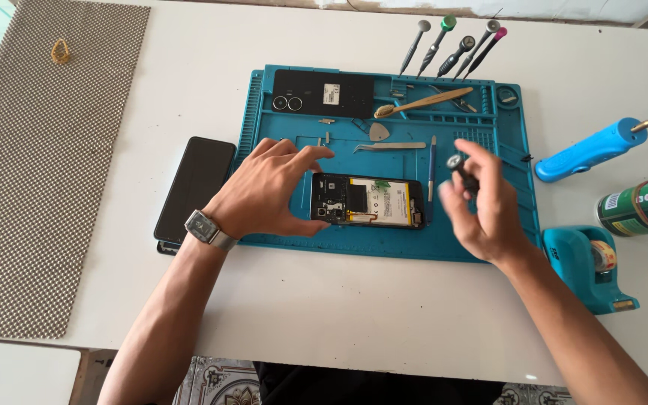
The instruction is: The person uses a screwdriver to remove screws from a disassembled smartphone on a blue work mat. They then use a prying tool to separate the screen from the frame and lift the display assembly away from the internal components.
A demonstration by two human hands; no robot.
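An opened phone [373, 202] with its battery and board exposed lies on the blue repair mat [384, 244]. My left hand [268, 191], with a watch on the wrist, rests at the phone's left end, thumb and fingers around that edge. To the right of the phone, my right hand [481, 202] is raised a little above the mat and holds a small black screwdriver [461, 171] with a silver cap, its tip hidden by my fingers. The phone's back cover [324, 94] lies at the mat's far left corner.
Tweezers [389, 147], a pick [379, 133], a blue pen-like tool [432, 169] and a wooden brush [423, 102] lie on the mat. Several screwdrivers [455, 45] lie beyond it. A black phone [195, 187] sits left; a blue tool [590, 148], green can [643, 204] and tape dispenser [586, 270] right.
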